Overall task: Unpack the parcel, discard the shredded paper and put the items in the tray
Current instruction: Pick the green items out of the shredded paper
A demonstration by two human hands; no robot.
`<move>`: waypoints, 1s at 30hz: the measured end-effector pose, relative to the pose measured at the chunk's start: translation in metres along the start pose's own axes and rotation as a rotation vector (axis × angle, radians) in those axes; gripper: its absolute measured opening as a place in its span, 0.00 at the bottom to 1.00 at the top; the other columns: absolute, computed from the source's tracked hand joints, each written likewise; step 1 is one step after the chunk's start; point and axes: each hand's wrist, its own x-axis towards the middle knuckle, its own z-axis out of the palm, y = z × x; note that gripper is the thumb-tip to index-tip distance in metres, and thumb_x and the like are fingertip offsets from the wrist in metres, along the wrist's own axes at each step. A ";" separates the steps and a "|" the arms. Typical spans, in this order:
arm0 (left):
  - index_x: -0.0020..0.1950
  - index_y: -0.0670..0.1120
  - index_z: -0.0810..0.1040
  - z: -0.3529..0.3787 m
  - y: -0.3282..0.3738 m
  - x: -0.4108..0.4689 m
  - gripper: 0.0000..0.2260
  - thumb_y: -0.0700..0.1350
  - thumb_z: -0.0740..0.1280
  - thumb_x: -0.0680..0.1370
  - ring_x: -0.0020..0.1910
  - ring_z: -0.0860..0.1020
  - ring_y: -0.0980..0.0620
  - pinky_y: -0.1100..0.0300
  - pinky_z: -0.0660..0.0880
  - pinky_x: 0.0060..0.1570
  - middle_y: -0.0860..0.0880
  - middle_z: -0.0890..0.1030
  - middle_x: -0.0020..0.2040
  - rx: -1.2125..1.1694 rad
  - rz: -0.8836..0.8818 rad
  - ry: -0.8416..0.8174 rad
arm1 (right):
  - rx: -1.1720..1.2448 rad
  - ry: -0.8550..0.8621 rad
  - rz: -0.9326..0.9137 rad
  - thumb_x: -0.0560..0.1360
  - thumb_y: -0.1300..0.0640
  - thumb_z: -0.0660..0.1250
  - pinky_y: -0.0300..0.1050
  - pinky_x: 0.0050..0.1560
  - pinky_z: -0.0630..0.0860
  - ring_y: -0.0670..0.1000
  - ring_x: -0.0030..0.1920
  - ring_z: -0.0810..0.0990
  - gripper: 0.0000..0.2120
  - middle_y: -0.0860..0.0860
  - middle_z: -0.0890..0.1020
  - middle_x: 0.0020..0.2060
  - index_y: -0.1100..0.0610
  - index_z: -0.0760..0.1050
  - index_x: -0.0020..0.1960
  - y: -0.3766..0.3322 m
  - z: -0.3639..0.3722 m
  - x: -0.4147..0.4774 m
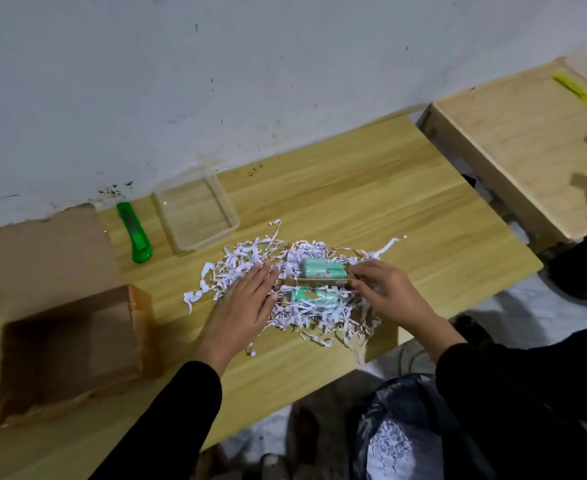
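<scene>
A heap of white shredded paper [243, 261] lies in the middle of the wooden table [354, 188]. In the heap are a pack of mint-green rolls [321, 268] in a brown card holder and a second mint-green item [311, 295] just in front of it. My left hand [247, 306] rests flat on the left side of the heap, fingers spread. My right hand [385, 289] pinches the right end of the pack's card holder. The clear plastic tray [196, 213] stands behind the heap with nothing in it. The opened cardboard parcel [73, 355] sits at the left.
A green utility knife [134, 233] lies left of the tray by the wall. A black rubbish bag [402, 431] holding shredded paper stands on the floor at the lower right. A second wooden table [527, 150] with a yellow knife [576, 89] is at the right.
</scene>
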 end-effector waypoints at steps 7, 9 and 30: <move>0.76 0.54 0.53 0.006 0.007 -0.003 0.28 0.62 0.39 0.77 0.76 0.48 0.54 0.60 0.38 0.72 0.52 0.54 0.77 0.089 -0.099 0.057 | -0.082 -0.181 -0.136 0.70 0.53 0.71 0.43 0.59 0.70 0.53 0.57 0.75 0.20 0.55 0.77 0.56 0.57 0.75 0.60 -0.033 0.020 0.044; 0.76 0.53 0.52 0.006 0.009 -0.004 0.29 0.60 0.38 0.76 0.76 0.45 0.54 0.60 0.36 0.71 0.52 0.52 0.77 0.106 -0.123 0.057 | -0.099 -0.228 -0.091 0.69 0.52 0.73 0.39 0.57 0.66 0.54 0.59 0.73 0.25 0.56 0.75 0.59 0.58 0.72 0.63 -0.031 0.026 0.049; 0.75 0.52 0.51 0.008 0.011 -0.002 0.27 0.58 0.41 0.78 0.74 0.42 0.53 0.60 0.36 0.70 0.51 0.53 0.77 0.098 -0.167 0.103 | -0.151 0.119 -0.101 0.66 0.58 0.76 0.50 0.61 0.73 0.55 0.56 0.76 0.26 0.56 0.79 0.57 0.59 0.73 0.62 -0.070 -0.046 0.083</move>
